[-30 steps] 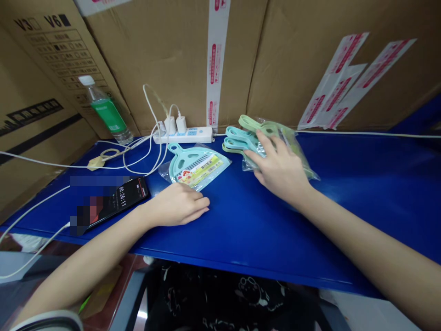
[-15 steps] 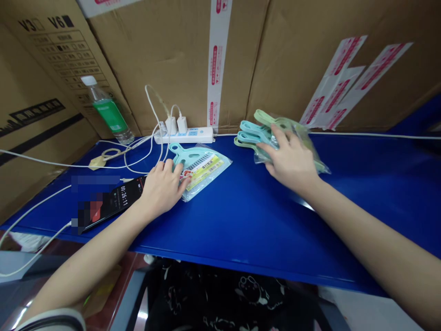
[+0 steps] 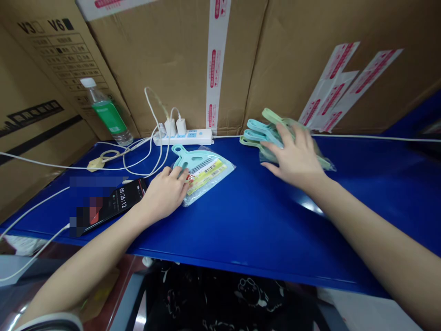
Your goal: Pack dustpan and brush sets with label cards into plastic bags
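Note:
A light-blue dustpan with its brush, packed in a clear bag with a yellow label [image 3: 211, 177], lies on the blue table. My left hand [image 3: 164, 192] has its fingers curled over the left edge of this dustpan set, with the fingertips on the label side. Farther right, several bagged dustpan sets in blue and green [image 3: 264, 131] are stacked, their looped handles pointing left. Over that stack lies my right hand [image 3: 296, 158], fingers spread and thumb stretched toward the left. The palm and fingers hide much of the stack.
At the left lies a phone [image 3: 119, 204] with a timer running. Behind it are white cables, a power strip [image 3: 203, 136] with chargers, and a green-labelled water bottle [image 3: 110, 118]. Large cardboard boxes [image 3: 172, 59] stand along the back edge of the table.
The stack of dustpan sets has shifted a little to the right beneath my right hand, whose fingers have spread. The single dustpan set has also slid slightly right with my left hand.

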Motion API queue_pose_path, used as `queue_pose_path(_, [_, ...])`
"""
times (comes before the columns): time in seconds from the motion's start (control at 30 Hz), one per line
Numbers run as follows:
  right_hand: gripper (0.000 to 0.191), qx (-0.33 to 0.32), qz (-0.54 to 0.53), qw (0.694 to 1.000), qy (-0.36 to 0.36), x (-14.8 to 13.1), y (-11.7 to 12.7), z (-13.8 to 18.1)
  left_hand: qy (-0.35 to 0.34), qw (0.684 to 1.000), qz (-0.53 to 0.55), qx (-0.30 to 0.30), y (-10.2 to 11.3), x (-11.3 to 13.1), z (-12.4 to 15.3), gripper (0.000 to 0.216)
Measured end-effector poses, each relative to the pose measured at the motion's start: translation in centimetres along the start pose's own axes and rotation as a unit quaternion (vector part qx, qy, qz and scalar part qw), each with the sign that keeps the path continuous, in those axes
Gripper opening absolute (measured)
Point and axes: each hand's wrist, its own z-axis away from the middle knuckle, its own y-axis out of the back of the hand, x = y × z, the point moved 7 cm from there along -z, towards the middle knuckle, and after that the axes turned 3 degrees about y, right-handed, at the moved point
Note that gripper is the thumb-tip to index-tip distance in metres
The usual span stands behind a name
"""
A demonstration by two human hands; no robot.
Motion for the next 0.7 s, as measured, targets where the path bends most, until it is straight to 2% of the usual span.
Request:
queue_pose_path(0.07, [0.039,0.012,-0.009,1.000,0.027,-1.5,0.7,0.0,-0.020,0.999,0.026,0.016,0.1,0.3,0.1,0.043])
queue_pose_path(0.17, [0.035,0.019,-0.084,0.989,0.120,-4.5,1.6,0.3,-0.080,0.993,0.085,0.037,0.5,1.1,0.3,0.042])
queue_pose_path(0.27, [0.036,-0.033,-0.194,0.963,0.185,-6.8,1.6,0.8,-0.122,0.980,0.146,0.052,1.1,1.7,0.5,0.039])
queue_pose_path(0.37, [0.036,-0.080,-0.253,0.948,0.178,-7.7,1.5,1.0,-0.127,0.969,0.204,0.055,1.8,1.9,0.6,0.033])
queue_pose_path(0.57, [0.041,-0.168,-0.319,0.921,0.147,-8.5,1.2,1.5,-0.157,0.947,0.279,-0.009,2.0,2.8,0.8,0.025])
queue_pose_path(0.7, [0.045,-0.175,-0.344,0.914,0.122,-8.6,1.3,1.5,-0.213,0.916,0.338,-0.044,2.4,3.6,1.2,0.020])
